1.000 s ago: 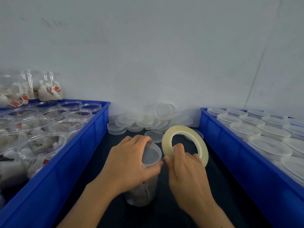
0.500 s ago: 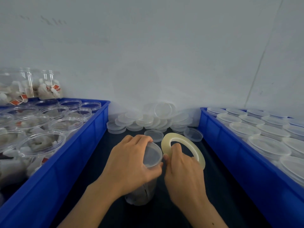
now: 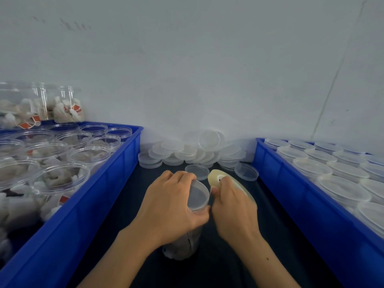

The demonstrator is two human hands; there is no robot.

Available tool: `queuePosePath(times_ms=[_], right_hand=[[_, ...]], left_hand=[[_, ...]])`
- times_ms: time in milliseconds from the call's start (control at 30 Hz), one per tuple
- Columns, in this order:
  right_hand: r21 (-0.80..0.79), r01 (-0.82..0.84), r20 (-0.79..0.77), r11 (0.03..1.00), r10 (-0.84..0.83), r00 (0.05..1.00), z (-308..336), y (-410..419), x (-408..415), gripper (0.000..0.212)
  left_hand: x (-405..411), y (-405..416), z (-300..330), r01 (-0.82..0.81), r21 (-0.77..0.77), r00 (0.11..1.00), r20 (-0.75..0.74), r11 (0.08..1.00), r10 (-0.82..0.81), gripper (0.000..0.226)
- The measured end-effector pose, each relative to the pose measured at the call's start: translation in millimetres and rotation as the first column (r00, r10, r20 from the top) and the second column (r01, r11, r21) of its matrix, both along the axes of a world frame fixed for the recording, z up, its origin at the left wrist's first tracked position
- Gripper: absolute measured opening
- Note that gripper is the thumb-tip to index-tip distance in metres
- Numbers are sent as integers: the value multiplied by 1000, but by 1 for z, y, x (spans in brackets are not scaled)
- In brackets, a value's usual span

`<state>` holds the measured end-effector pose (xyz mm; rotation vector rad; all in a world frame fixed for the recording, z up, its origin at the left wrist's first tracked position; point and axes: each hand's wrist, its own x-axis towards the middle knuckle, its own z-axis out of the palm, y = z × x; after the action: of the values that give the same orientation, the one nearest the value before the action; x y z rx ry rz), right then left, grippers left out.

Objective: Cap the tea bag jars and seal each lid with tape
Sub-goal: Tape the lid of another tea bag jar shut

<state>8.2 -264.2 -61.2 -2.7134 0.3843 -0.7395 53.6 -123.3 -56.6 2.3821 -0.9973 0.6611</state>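
A clear tea bag jar (image 3: 182, 246) stands on the dark table between two blue crates, capped with a translucent lid (image 3: 197, 195). My left hand (image 3: 170, 206) grips the jar's top, fingers curled over the lid and thumb on its near rim. My right hand (image 3: 232, 206) holds a pale yellow tape roll (image 3: 214, 177), tilted low against the lid's right edge. Its thumb touches the rim beside my left thumb. Much of the roll is hidden behind my right hand.
The left blue crate (image 3: 108, 183) holds several open jars of tea bags. Capped jars fill the right blue crate (image 3: 276, 177). A pile of loose lids (image 3: 187, 152) lies against the wall, with single lids (image 3: 246, 171) nearer my hands.
The tape roll has tipped down from upright and come closer to the lid's right edge. My right hand shifted left towards the jar. My left hand kept its grip.
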Motion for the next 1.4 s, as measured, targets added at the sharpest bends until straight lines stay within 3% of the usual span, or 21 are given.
queuePosePath(times_ms=[267,433,967,1133,1300,1400], right_hand=[[53,13,-54,999,-10,999,3,1,7,20],[202,85,-155,976,-54,986,9,2,17,13],[234,154,-226,960,-101,969,9,2,24,23],[331,278,-156,902,-238,959,34,-39,31,32],[302,130,-159,944,-84,984,42,-40,33,30],[431,65,-135,900,-7,991,27,-41,30,23]], left_hand=[[2,-1,-4,7,-20,1000,22,1000,-6,72],[4,-1,-4,3,-20,1000,29,1000,-3,73],[0,-3,2,-9,-10,1000,17,1000,9,67],[-21,-5,0,142,-38,989,-43,989,-143,73],[-11,-11,2,112,-25,992,-53,993,-113,74],[-13,-11,-1,113,-22,992,-52,993,-114,74]])
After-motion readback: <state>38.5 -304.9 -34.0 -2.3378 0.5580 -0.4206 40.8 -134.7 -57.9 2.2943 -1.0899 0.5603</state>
